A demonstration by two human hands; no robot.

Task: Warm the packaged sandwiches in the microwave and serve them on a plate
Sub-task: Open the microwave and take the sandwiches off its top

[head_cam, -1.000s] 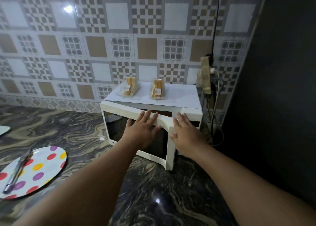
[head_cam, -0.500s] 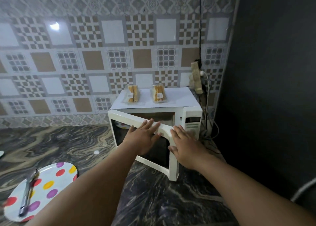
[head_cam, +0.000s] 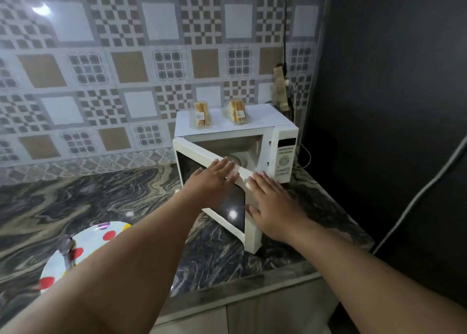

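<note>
**Door swung wider; both hands on it**

Wider now than a second ago, the door stands well out from the microwave, cavity and turntable exposed.

- Left hand: fingers straight, flat on the door's top edge, gripping nothing.
- Right hand: fingers straight, pressed against the door's free right end, thumb low on its face.
- Door: hinged far left, free edge nearest the viewer.
- Sandwiches: two packs on the microwave roof, beyond and above both hands. Left pack stands on edge, long axis running near to far; right pack likewise, label facing near.
- Nearer hand: left for the left pack, right for the right, by judgement.
- Plate: spotted, near left on the counter, with tongs on it.
</note>
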